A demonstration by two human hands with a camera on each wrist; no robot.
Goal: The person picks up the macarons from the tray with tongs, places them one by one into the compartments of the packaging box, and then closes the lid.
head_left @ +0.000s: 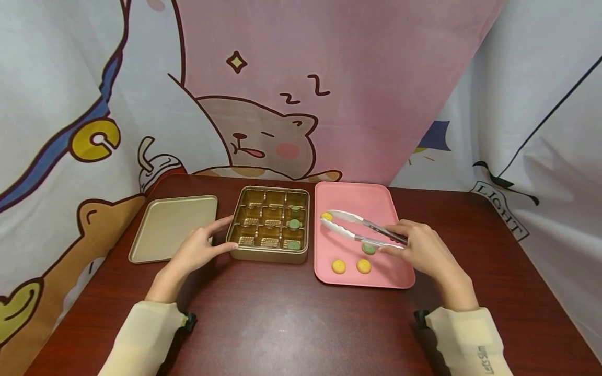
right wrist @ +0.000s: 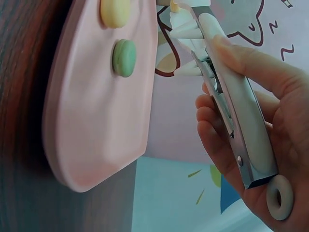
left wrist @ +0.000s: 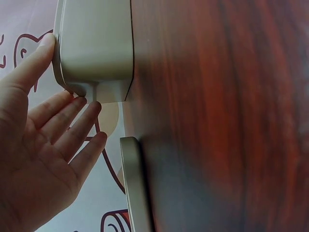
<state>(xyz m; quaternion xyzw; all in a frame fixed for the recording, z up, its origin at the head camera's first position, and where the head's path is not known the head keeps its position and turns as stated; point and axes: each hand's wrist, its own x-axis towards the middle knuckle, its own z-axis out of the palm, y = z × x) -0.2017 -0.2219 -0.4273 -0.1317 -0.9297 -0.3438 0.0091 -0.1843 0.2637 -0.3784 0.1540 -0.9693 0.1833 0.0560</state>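
My right hand (head_left: 425, 248) grips a pair of metal tongs (right wrist: 236, 106) over the pink tray (head_left: 352, 196). A yellow macaron (head_left: 325, 216) sits between the tongs' tips at the tray's left side. Lower on the tray are a green macaron (head_left: 369, 249), partly behind the tongs, and two yellow macarons (head_left: 338, 266). My left hand (head_left: 197, 249) touches the left side of a gold tin (head_left: 268, 255), thumb at its front rim and fingers fairly straight against the corner (left wrist: 79, 92). Inside, the divided insert (head_left: 254, 215) holds three green macarons (head_left: 294, 224) down its right column.
Left of the tin, a flat gold lid (head_left: 176, 227) lies on the dark red wooden table (head_left: 282, 324). A cartoon-printed cloth (head_left: 357, 78) hangs behind the table and along both sides. The tin and the tray stand close together.
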